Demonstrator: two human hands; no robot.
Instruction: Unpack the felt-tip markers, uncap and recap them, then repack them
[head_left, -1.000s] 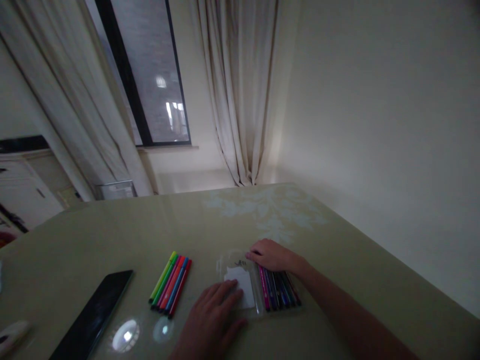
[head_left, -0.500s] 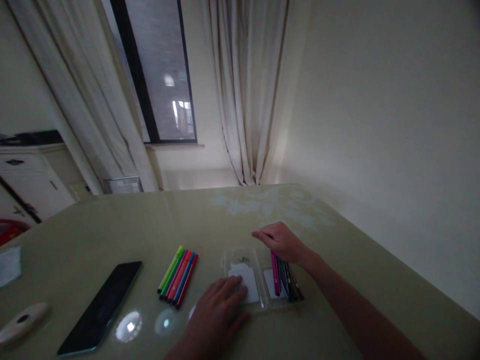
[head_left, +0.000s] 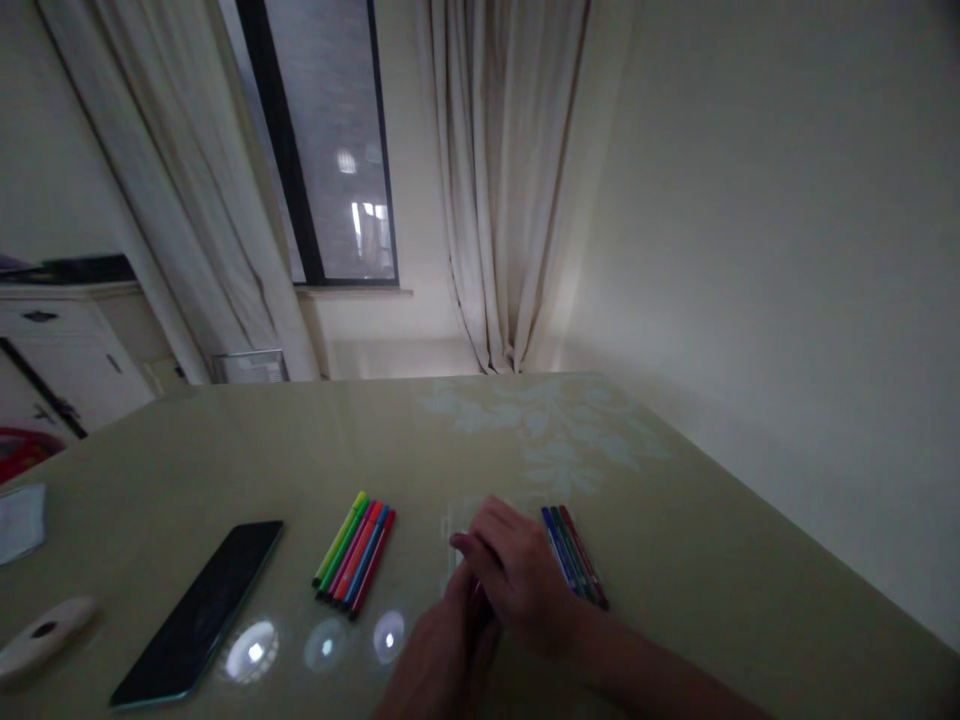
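My right hand [head_left: 525,570] lies over my left hand [head_left: 442,640], above a clear plastic case [head_left: 448,545] that they mostly hide. Both hands are closed together. Between them shows a dark pink sliver, seemingly a pink felt-tip pen [head_left: 478,597]; most of it is covered. What the left fingers grip is hidden. Just right of my right hand lies a small row of dark felt-tip pens [head_left: 576,555], blue, green and red. To the left, several bright felt-tip pens [head_left: 355,553] lie side by side, caps toward me.
A black phone [head_left: 201,610] lies left of the bright pens. Beyond it are a white oval object [head_left: 45,638] and a pale packet or cloth [head_left: 21,522]. The table [head_left: 300,430] meets a wall [head_left: 787,350] on the right; curtains and a window stand behind.
My right hand has moved left and down from above the dark pens onto my left hand. Pink no longer shows in the right row. My left hand has lifted off the white card and closed.
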